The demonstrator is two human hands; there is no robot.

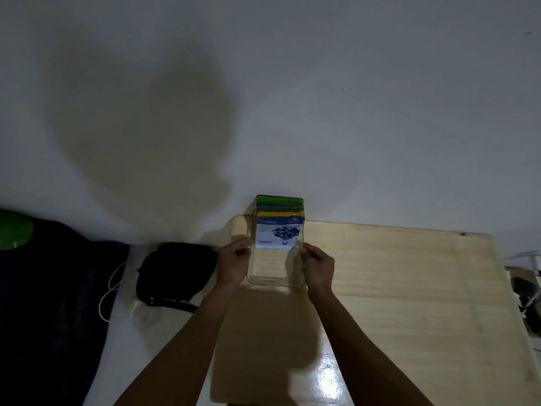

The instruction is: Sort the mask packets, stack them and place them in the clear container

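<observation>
The clear container [275, 281] stands on the wooden table [395, 288] near its far left corner, against the white wall. Several mask packets stand upright in its far end: a blue and white blueberry packet [278, 232] in front, yellow, blue and green packets [279, 200] behind it. My left hand [234, 263] grips the container's left wall. On the opposite wall, my right hand [317, 268] has its fingers closed. Both forearms reach in from the bottom of the view.
A black bag [175, 268] lies left of the table on a white surface, with a white cable [109, 291] beside it. A green object [14, 230] sits at the far left on dark fabric. Cluttered items [527, 294] show past the table's right edge.
</observation>
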